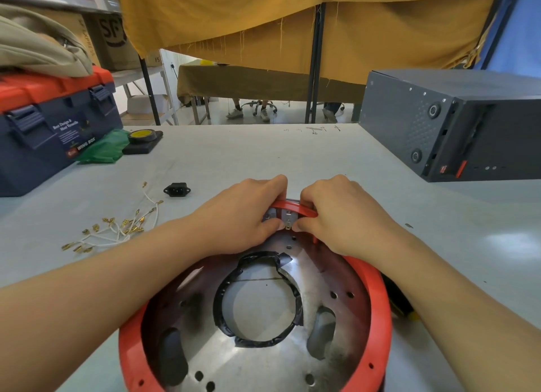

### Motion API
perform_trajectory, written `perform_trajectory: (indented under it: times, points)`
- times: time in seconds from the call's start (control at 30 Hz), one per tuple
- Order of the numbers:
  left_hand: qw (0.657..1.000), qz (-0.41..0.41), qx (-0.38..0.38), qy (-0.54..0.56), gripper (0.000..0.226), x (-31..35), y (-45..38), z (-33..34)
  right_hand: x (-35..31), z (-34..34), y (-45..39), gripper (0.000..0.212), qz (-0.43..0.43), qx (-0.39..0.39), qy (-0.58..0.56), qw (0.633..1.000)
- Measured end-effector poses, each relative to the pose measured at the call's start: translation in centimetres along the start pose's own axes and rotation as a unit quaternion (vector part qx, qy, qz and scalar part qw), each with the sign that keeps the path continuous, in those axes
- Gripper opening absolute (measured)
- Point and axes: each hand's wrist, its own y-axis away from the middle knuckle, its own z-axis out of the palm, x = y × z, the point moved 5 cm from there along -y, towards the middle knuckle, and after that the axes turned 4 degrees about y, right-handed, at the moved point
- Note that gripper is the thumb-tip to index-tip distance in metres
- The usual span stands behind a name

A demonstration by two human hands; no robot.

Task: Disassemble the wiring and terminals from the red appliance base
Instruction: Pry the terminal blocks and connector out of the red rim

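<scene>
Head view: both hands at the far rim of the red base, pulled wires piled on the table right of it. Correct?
Not quite. The head view shows the pulled wires lying left of the red base, not right. Both hands, left hand and right hand, are at its far rim.

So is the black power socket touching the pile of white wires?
Apart: the head view shows bare table between the black power socket and the white wires.

A blue toolbox [44, 128] with red lid stands at 10 o'clock on the table [263, 157]. Beside it lie a green bag [102, 150] and yellow tape [142, 135]. A dark case [456, 122] stands at 2 o'clock.
</scene>
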Motion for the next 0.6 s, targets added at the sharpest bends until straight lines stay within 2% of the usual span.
perform_trajectory:
  times: [0.27,0.37,0.6]
  points:
    - [0.998,-0.035,0.021,0.038,0.032,-0.7,-0.1,-0.2,0.1,0.1,0.1,0.024,-0.003,0.017,0.006,1.0]
    - [0.999,-0.017,0.011,0.034,0.039,-0.3,0.0,-0.1,0.1,0.1,0.2,0.025,-0.002,0.016,0.009,1.0]
    - [0.999,0.012,0.009,0.031,0.033,0.4,0.0,-0.3,0.1,0.0,0.0,0.03,-0.006,0.007,0.005,1.0]
